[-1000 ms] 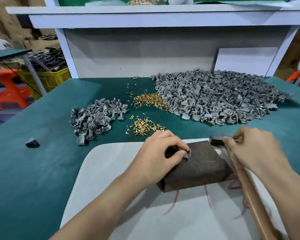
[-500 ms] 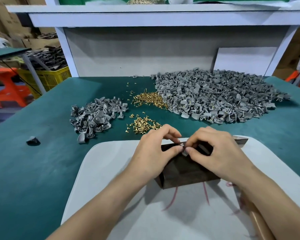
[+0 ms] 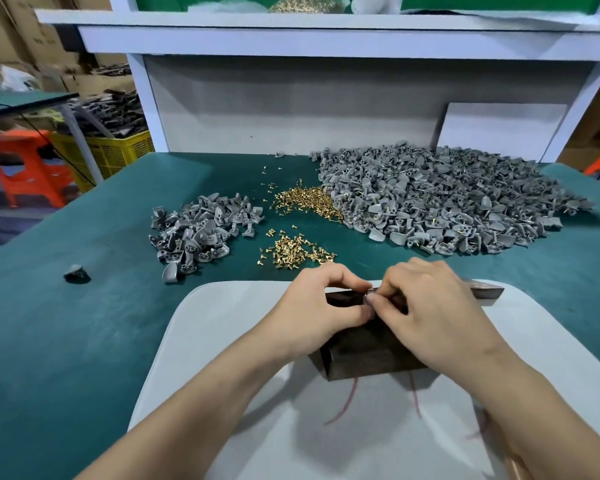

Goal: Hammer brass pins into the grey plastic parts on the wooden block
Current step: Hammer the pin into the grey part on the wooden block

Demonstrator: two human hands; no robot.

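Grey plastic part (image 3: 369,294) sits on the top of the wooden block (image 3: 361,355), near its far edge, and it is mostly hidden by my fingertips. My left hand (image 3: 319,306) pinches it between thumb and curled forefinger. My right hand (image 3: 433,306) comes from the other side, and its thumb and forefinger are pressed together on the same part, touching the left fingers. If a brass pin is between them I cannot tell, it is too small. The other fingers of both hands are curled and lie over the block.

The block is dark and stands on a white board (image 3: 222,341) with some red lines on it. The board lies on the green worktop (image 3: 66,323). Just behind my hands is a small heap of brass pins (image 3: 295,249), and a second heap (image 3: 305,202) lies farther back. Left of the pins is a small pile of grey parts (image 3: 194,233). On the right is a much bigger pile (image 3: 447,202), touching the far heap of pins. One single grey part (image 3: 77,273) lies alone, well apart, at the left
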